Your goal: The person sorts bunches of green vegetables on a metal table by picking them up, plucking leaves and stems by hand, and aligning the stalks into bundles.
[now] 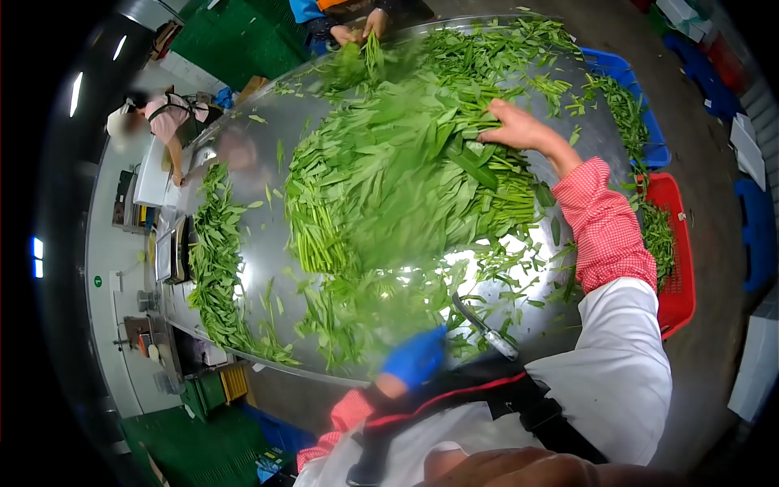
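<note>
A large heap of water spinach (389, 170), long leaves with cut stems, lies across the metal table. At the heap's far right side my right hand (515, 126), bare, has its fingers closed around stems. My left hand (415, 357), in a blue glove, is low at the near edge beside loose leaves; motion blur smears its fingers, so its grip cannot be made out. A sickle-like knife (499, 342) with a curved blade lies right of the glove, close to my body.
Another person's hands (361, 32) hold greens across the metal table (256, 227). A second person (166, 118) stands at the left. More greens (215, 260) line the left edge near a scale (172, 252). A blue crate (656, 138) and red crate (682, 260) stand at the right.
</note>
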Demonstrator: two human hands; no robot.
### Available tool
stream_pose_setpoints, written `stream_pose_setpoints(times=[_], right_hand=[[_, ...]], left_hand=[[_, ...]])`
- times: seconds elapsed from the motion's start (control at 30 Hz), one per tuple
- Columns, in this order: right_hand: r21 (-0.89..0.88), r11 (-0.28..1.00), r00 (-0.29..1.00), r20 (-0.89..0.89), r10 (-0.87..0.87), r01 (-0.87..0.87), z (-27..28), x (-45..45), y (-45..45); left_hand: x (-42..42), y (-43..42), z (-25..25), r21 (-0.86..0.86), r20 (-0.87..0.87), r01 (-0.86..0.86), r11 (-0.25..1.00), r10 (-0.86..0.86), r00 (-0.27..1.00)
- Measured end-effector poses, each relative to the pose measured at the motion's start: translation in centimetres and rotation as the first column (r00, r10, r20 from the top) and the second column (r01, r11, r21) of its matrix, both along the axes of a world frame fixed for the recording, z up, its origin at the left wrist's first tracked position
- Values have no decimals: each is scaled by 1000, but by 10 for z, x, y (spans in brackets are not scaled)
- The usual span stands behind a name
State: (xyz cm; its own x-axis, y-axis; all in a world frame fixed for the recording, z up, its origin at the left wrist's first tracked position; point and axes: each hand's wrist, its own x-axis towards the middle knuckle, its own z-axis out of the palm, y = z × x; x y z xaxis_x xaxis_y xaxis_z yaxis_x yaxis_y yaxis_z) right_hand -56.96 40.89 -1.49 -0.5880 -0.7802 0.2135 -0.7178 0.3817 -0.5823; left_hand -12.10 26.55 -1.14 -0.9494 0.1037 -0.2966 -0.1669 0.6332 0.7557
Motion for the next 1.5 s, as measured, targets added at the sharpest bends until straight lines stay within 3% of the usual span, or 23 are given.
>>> stream_pose_setpoints(times=[0.03, 0.17, 0.2, 0.3, 0.4, 0.5, 0.53, 0.63, 0.67, 0.73, 0.83, 0.93, 1.03, 1.17, 1.27, 1.3, 1.37, 1.43, 1.47, 1.5], right_hand=[[-52, 997, 997, 48, 60, -57, 0, -5, 2], [74, 993, 902, 428, 51, -91, -2, 17, 11], [63, 997, 952, 306, 23, -44, -23, 21, 11], [53, 998, 991, 129, -31, 24, -18, 41, 9], [303, 953, 996, 78, -35, 10, -7, 46, 6], [328, 944, 987, 157, -28, -26, -21, 28, 1], [220, 972, 964, 266, 18, -78, -30, 16, -1], [418, 905, 966, 256, -34, -79, -22, -4, -10], [484, 874, 986, 159, -45, -38, -17, -2, -10], [597, 799, 998, -38, -54, 66, 8, 14, -14], [291, 956, 987, 143, -79, 35, -41, 3, -4], [-116, 988, 991, 97, -94, 105, -76, 4, -2], [140, 990, 986, 155, -54, 32, -58, 6, -2], [155, 980, 983, -151, -103, 126, -24, 24, -1], [-63, 997, 975, 221, -26, 41, 21, 27, 1], [-119, 991, 962, 270, -25, 59, 15, 17, 2], [9, 995, 960, 262, -96, 97, -7, 1, 5], [-33, 999, 945, 328, 2, 9, -29, 8, 10], [83, 995, 931, 365, 27, -62, -31, 12, 15], [148, 988, 981, 192, 16, -44, -36, 20, 16]], left_hand=[[-1, 0, 1, -8, 42, -11, 1000, 11, 999], [-2, 2, 4, -35, 90, -7, 999, 10, 996], [-1, 1, 3, -35, 61, -6, 999, 8, 998], [3, 1, -6, -32, -1, -12, 999, 12, 1000], [4, -1, -5, -47, 8, -10, 999, 10, 1000], [1, 1, -1, -55, 29, -10, 998, 12, 999], [2, 1, -3, -47, 24, -11, 999, 12, 1000], [-1, 2, 3, -52, 79, 6, 999, -2, 997], [-2, 2, 6, -59, 113, 19, 998, -12, 994], [3, 1, -1, -57, 16, 5, 998, -4, 1000], [7, 3, -10, -46, -26, 7, 999, -8, 1000], [5, 4, -7, -62, 35, 24, 998, -22, 999], [7, 5, -4, -65, 39, 29, 997, -26, 999], [4, 6, 1, -37, 22, 11, 999, -11, 1000], [7, 7, -6, -66, 45, 25, 997, -22, 999], [7, 9, -5, -62, 67, 28, 998, -24, 997], [3, 10, -1, -62, 100, 34, 997, -28, 995], [5, 8, -3, -52, 45, 29, 998, -27, 999], [6, 8, -5, -46, 20, 25, 999, -24, 1000], [7, 7, -8, -67, 29, 24, 997, -22, 999]])
